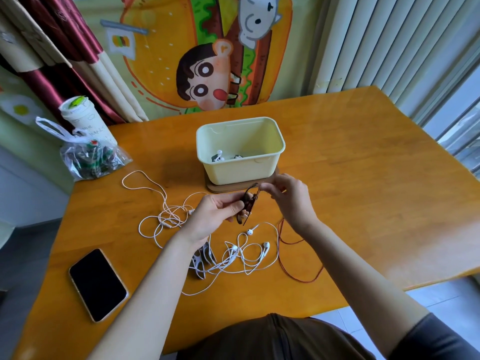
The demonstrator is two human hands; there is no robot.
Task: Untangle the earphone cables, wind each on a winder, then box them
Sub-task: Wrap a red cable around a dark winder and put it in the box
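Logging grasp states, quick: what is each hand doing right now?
Left hand: holds the dark winder.
Right hand: pinches the red cable at the winder's top.

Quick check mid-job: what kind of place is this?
Most likely a room in a home, not a workshop: a cartoon wall cloth and draped curtains hang behind a wooden table, which carries a takeaway cup and a phone.

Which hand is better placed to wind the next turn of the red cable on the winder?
Probably the right hand: it pinches the red cable at the top of the winder, while the left hand grips the winder itself.
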